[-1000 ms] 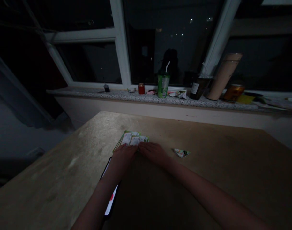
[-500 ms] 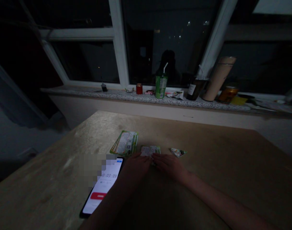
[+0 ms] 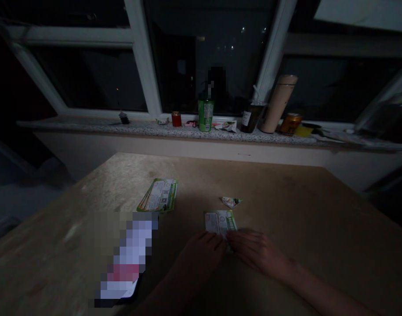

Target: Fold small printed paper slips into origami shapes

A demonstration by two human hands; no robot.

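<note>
A green-and-white printed paper sheet (image 3: 219, 219) lies on the table in front of me, its near part covered by my fingers. My left hand (image 3: 204, 252) has its fingers closed together over the near left edge. From the right, my right hand (image 3: 255, 251) grips the near right corner, fingertips almost meeting those of the left. Both thumbs are hidden. Just beyond the sheet sits a small folded paper triangle (image 3: 231, 202). A fanned stack of similar printed sheets (image 3: 159, 195) rests farther left.
A phone (image 3: 128, 256), partly pixelated, lies left of my hands on the brown table (image 3: 286, 193). Along the granite windowsill (image 3: 135, 127) stand a red jar (image 3: 176, 119), a green cup (image 3: 205, 115), a dark cup (image 3: 250, 118), a tall pink flask (image 3: 280, 104) and a gold can (image 3: 291, 124).
Both hands and the sheet have moved nearer to me and to the right, past the paper triangle. More of the sheet's far part now shows. The view has turned slightly right.
</note>
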